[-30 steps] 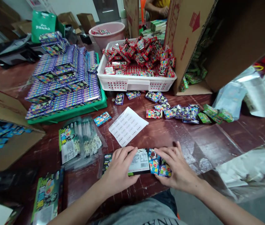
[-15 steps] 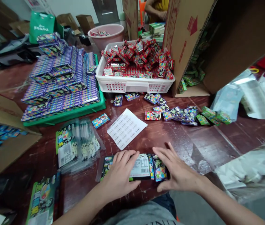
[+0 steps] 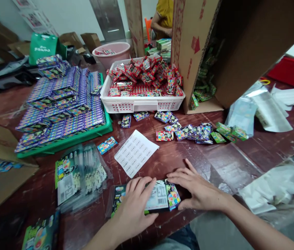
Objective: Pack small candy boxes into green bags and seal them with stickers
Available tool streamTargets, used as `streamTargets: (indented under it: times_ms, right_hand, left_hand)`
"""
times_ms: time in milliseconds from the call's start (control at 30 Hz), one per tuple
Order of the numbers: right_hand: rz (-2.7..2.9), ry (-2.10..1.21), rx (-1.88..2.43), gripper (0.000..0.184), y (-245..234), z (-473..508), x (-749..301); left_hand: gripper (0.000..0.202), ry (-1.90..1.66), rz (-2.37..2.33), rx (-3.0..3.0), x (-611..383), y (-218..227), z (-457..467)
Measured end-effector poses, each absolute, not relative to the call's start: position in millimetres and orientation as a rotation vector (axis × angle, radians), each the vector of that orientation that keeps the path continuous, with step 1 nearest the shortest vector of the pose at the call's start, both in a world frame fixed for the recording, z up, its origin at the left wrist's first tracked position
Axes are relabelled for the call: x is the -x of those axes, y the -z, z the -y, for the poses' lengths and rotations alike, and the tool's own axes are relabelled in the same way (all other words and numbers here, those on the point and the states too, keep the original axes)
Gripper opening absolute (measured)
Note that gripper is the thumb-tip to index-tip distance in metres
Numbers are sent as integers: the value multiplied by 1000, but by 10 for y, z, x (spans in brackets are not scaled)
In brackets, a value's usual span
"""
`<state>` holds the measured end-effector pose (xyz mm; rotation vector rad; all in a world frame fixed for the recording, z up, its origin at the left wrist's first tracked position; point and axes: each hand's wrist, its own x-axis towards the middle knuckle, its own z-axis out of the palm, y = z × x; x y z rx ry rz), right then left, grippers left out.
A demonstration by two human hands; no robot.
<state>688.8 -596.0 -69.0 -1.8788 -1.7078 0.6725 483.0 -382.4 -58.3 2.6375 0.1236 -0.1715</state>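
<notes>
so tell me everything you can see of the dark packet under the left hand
The dark packet looks like a flat, glossy printed pouch, black with green patches, carrying a pale panel with a barcode near its right end. A strip of clear plastic shows at its left end. It lies flat, lengthwise across the table, with the left hand spread over its middle, hiding much of its print. A small box meets its right end; whether it goes inside can't be told.
</notes>
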Motion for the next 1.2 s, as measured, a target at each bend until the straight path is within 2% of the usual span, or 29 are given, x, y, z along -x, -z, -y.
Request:
streamTargets:
  times_ms: [267, 467, 633, 833, 933, 1000, 1067, 1133, 1200]
  right_hand:
    - [1448, -355, 2053, 76, 830, 6116, -6898]
    - [1574, -470, 1951, 77, 806, 6118, -6755]
    - [1609, -448, 1983, 90, 753, 6117, -6832]
    - [1537, -305, 2091, 76, 758, 6102, -6757]
    - [1216, 36, 2295, 64, 726, 6297, -7150]
    - [947, 342, 2444, 54, 681, 6523, -7603]
    - [737, 483, 2630, 55, 629, 6743, -8084]
    - [753, 392, 2731, 58, 568, 6883, -8467]
    - [839, 277, 2741, 51, 493, 6931, -8675]
  left_hand:
    - [92, 88, -322, -2606, -4858, 578, 3872]
    - [94, 61, -301, -2589, -4941, 581, 3974]
    - [91, 19, -261, -2590, -5024, 602, 3974]
    - [89, -132, -199, -2676, -5134, 687, 3938]
    - [91, -177, -25, -2753, -5335, 574, 3856]
    - [76, -256, 41, -2807, -5607, 453, 3783]
    - [55, -322, 26, -2865, -5976, 358, 3713]
    - [52, -301, -55, -2916, -6367, 319, 3652]
    - [58, -242, -155, -2930, -6681, 322, 3593]
